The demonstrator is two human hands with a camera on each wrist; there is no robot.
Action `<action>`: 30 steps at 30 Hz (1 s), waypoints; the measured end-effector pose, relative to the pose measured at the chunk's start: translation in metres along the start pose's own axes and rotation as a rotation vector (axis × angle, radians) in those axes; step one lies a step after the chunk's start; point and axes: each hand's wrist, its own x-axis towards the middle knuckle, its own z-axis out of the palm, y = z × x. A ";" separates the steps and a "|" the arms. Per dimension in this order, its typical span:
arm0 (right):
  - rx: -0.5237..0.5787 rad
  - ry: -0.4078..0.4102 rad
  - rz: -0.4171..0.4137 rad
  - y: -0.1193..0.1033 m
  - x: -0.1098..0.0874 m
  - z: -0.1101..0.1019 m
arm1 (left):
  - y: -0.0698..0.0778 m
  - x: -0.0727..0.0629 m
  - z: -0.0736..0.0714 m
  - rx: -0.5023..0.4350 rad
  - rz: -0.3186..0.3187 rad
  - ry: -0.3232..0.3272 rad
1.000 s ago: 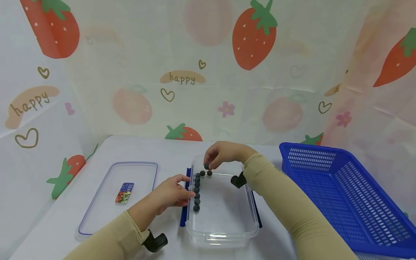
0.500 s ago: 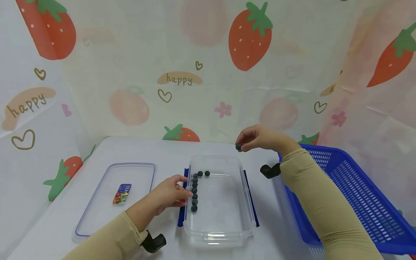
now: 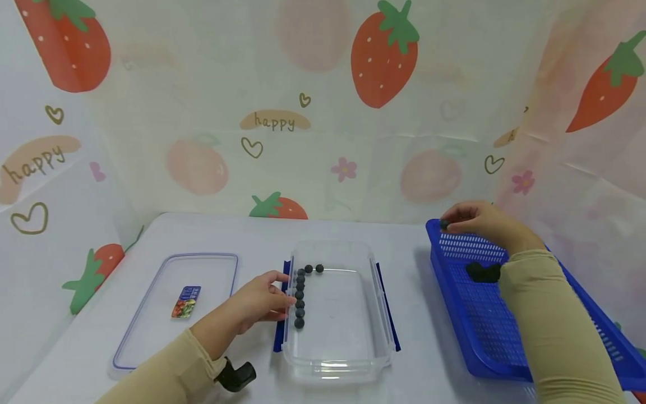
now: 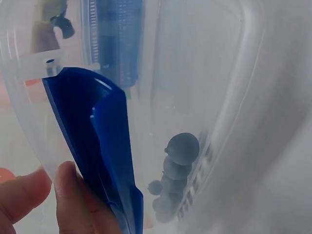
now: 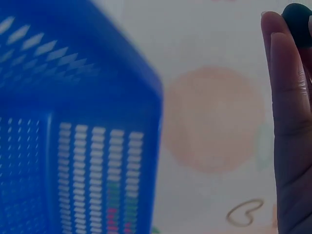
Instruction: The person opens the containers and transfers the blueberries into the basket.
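My left hand (image 3: pixel 257 302) holds the left side of a clear plastic box (image 3: pixel 338 358), near its blue side latch (image 4: pixel 95 136). Inside the box, several small dark round balls (image 3: pixel 300 294) line the left wall, and two more dark balls (image 3: pixel 314 269) lie along the back. In the left wrist view the row of balls (image 4: pixel 183 149) shows through the plastic. My right hand (image 3: pixel 487 223) pinches another small dark ball (image 3: pixel 444 224) between thumb and fingers, above the back left corner of a blue basket (image 3: pixel 454 331). That held ball (image 5: pixel 297 24) is partly cut off in the right wrist view.
At the left, a clear lid (image 3: pixel 146 336) with a blue seal lies flat on the white table (image 3: pixel 257 235), a small printed card (image 3: pixel 185 302) on it. A patterned cloth (image 3: pixel 303 73) hangs behind the table. The basket stands to the box's right.
My right hand has lifted away from the back of the box and moved right to the basket with a ball between its fingers. My left hand has stayed on the box.
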 end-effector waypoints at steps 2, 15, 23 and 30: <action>0.025 0.000 0.013 0.011 -0.004 -0.005 | -0.001 0.000 -0.001 -0.009 0.009 -0.002; 0.119 -0.025 0.169 0.068 -0.016 -0.018 | -0.004 0.000 -0.003 -0.073 0.011 -0.005; 0.185 -0.077 0.246 0.078 -0.019 -0.018 | -0.006 0.001 -0.003 -0.108 0.010 -0.001; 0.206 -0.081 0.253 0.088 -0.021 -0.019 | -0.004 0.001 -0.002 -0.095 0.003 0.009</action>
